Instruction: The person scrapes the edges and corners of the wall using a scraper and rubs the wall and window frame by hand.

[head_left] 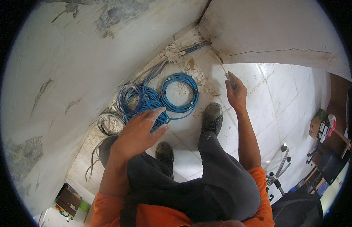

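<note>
My right hand [238, 94] is wrapped round a screwdriver [227, 76] with a thin metal shaft. The shaft points at the chipped lower edge of the wall panel [278, 34]; I cannot tell whether its tip touches. My left hand [136, 130] hangs with fingers stretched and thumb apart, holding nothing. Dust whitens its fingertips. Beyond those fingertips a neat coil of blue cable [163, 94] lies on the floor. A looser tangle of blue cable [125, 98] sits beside it, partly hidden by the hand. Farther left is a small coil of whitish cable [100, 123].
Plaster crumbs [200, 77] litter the tiled floor [255, 113] in the corner. A scraped white wall [70, 68] rises on the left. My shoes [212, 118] stand near the coils. At the right are a chair base [278, 176] and a cardboard box [318, 123].
</note>
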